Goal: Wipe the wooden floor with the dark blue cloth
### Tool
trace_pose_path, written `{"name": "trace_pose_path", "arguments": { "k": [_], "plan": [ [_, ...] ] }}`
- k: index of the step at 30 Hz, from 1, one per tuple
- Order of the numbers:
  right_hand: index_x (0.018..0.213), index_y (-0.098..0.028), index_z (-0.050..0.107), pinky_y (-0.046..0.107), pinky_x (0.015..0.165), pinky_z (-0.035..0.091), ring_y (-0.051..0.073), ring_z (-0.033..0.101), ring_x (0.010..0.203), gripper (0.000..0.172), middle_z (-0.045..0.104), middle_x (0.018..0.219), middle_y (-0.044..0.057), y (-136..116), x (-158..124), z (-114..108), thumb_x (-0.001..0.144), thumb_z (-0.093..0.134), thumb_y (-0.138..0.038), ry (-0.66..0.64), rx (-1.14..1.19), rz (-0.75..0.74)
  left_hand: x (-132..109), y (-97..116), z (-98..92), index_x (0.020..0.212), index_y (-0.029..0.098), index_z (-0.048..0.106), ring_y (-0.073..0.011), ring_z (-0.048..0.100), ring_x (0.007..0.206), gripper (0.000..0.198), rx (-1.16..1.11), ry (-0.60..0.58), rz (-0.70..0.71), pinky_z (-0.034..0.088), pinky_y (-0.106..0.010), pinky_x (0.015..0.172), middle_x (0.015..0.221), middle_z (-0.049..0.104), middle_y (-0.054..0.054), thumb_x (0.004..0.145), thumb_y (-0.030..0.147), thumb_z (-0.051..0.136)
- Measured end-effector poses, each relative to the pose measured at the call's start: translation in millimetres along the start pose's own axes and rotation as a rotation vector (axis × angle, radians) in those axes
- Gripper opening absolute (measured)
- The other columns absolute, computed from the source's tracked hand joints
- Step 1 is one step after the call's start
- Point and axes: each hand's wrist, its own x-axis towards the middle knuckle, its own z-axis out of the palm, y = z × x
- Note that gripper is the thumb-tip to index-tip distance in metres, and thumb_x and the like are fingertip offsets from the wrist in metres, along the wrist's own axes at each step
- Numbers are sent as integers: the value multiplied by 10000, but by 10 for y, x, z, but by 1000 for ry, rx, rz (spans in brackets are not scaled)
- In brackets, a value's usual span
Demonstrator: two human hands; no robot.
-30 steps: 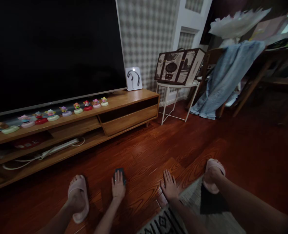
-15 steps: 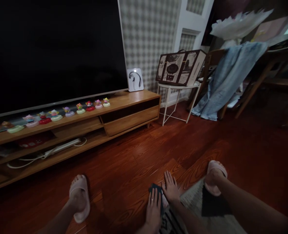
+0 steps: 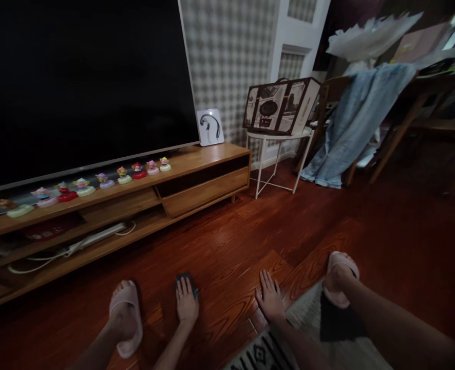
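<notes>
My left hand (image 3: 187, 303) lies palm down on the wooden floor, fingers stretched forward. Under its fingers is a small flat dark blue-green piece (image 3: 182, 278), mostly covered, so I cannot tell whether it is cloth or something stiffer. My right hand (image 3: 270, 299) rests flat on the floor farther right, fingers extended, by the edge of a patterned rug (image 3: 260, 354). Bare floor separates the two hands. What lies beneath the right palm, if anything, is hidden.
Slippered feet (image 3: 126, 321) stand on either side of the hands. Ahead runs a low wooden TV cabinet (image 3: 208, 198) with several small figurines (image 3: 104, 180) and a white box (image 3: 211, 127). A side table (image 3: 264, 164) carries a patterned case (image 3: 277, 108); jeans (image 3: 351, 128) hang nearby.
My left hand has slid left across the floor, away from the right hand, with the dark piece under it. The right hand has stayed in place.
</notes>
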Motion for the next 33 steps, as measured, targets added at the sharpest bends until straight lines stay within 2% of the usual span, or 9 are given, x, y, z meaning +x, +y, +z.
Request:
{"name": "trace_pose_path", "arguments": {
  "k": [3, 6, 10, 14, 20, 23, 27, 30, 33],
  "plan": [
    [1548, -129, 397, 489, 1240, 181, 247, 265, 1522, 649, 368, 1620, 98, 5, 2, 10, 951, 330, -373, 12, 5, -6, -474, 533, 149, 1530, 106, 378, -311, 234, 1533, 608, -104, -41, 169, 290, -515, 1255, 1634, 311, -151, 938, 245, 379],
    [1544, -123, 404, 492, 1240, 175, 249, 263, 1523, 647, 372, 1617, 105, 6, 1, 7, 951, 330, -370, 17, 4, -7, -974, 1123, 234, 1585, 156, 235, -310, 131, 1551, 753, -244, -201, 419, 261, -523, 1273, 1683, 165, -113, 885, 269, 491],
    [1540, -124, 411, 480, 1240, 184, 241, 265, 1523, 646, 377, 1615, 102, 14, -5, 14, 948, 335, -371, 23, 0, -13, -1125, 1364, 243, 1604, 222, 130, -277, 99, 1559, 805, -363, -323, 725, 258, -509, 1277, 1686, 86, -64, 884, 259, 487],
    [1544, -146, 411, 475, 1241, 186, 237, 270, 1522, 639, 370, 1620, 95, 34, -4, 47, 950, 333, -370, 20, 4, -3, -565, 827, 186, 1599, 276, 150, -195, 102, 1561, 879, -278, -292, 778, 199, -465, 1301, 1682, 114, 7, 798, 73, 451],
    [1547, -129, 400, 487, 1245, 168, 242, 245, 1531, 653, 357, 1626, 97, 39, 4, 74, 952, 335, -389, 6, 15, -1, 210, -382, -22, 1520, 107, 395, -259, 278, 1521, 662, -18, -81, 66, 290, -465, 1256, 1632, 303, -131, 862, 58, 349],
    [1543, -116, 403, 481, 1248, 162, 236, 251, 1528, 655, 359, 1625, 95, 32, 2, 76, 955, 322, -392, -4, 13, 3, 170, -472, -44, 1496, 54, 421, -295, 321, 1503, 591, 7, -31, -56, 304, -464, 1246, 1602, 366, -179, 913, 126, 354],
    [1542, -131, 409, 479, 1247, 161, 233, 241, 1531, 650, 371, 1620, 90, 36, -1, 71, 957, 316, -397, 5, 14, 1, -313, 212, 68, 1533, 96, 370, -312, 187, 1548, 661, -133, -8, 109, 246, -518, 1270, 1637, 311, -159, 877, 152, 435],
    [1541, -135, 413, 480, 1246, 163, 235, 243, 1531, 648, 369, 1621, 94, 45, -4, 53, 953, 325, -394, 6, 9, -5, -789, 908, 177, 1597, 196, 197, -307, 80, 1566, 850, -298, -143, 370, 240, -556, 1273, 1691, 166, -88, 818, 176, 537],
    [1535, -117, 420, 476, 1243, 174, 236, 264, 1523, 648, 370, 1618, 101, 50, -9, 39, 954, 323, -388, -2, -3, -10, -1043, 1308, 228, 1607, 269, 116, -286, 74, 1570, 913, -443, -311, 654, 259, -556, 1269, 1703, 93, -33, 810, 196, 556]
  ]
}}
